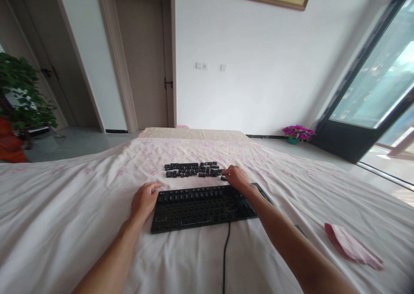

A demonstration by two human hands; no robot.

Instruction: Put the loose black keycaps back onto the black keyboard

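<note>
A black keyboard [194, 207] lies on the bedsheet, with many of its keycaps off and the bare switch stems showing. Its upper rows still carry caps. Beyond it, loose black keycaps [190, 170] are spread in rough rows, one long cap among them. At the keyboard's upper left corner rests my left hand [145, 201], fingers loosely stretched and holding nothing visible. My right hand [238, 178] reaches over the keyboard's upper right part. Its fingertips are pinched at a small keycap [223, 172] at the right end of the loose group, partly hidden by the fingers.
A black cable [226, 255] runs from the keyboard towards me. On the pale floral sheet [97, 207], a pink cloth [354, 246] lies to the right. A small dark object [300, 230] shows beside my right forearm. Potted purple flowers [298, 133] stand by the far wall.
</note>
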